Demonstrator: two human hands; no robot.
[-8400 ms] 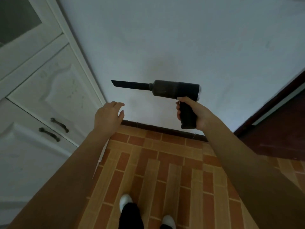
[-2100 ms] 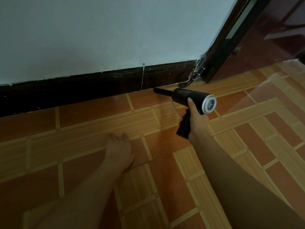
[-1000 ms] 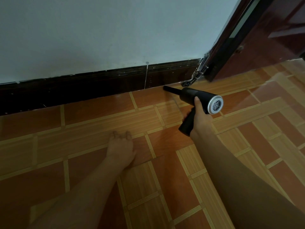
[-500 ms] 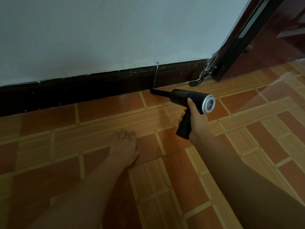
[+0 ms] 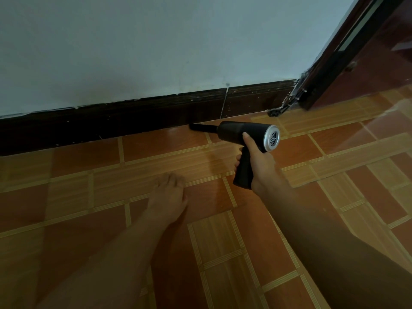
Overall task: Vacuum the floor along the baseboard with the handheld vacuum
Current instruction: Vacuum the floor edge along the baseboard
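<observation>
On an orange-brown tiled floor (image 5: pixel 156 152) below a pale wall (image 5: pixel 156 45), the right hand (image 5: pixel 259 163) grips a black handheld vacuum (image 5: pixel 243 131), nozzle at the dark wooden baseboard (image 5: pixel 133 117), while the left hand (image 5: pixel 168 197) rests flat on tiles, near a dark door frame (image 5: pixel 334 59)

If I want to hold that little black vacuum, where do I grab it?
Grab the handheld vacuum by the stubby handle under its body, coming from behind, as the right hand does. That leaves the thin nozzle free to point at the baseboard.
</observation>
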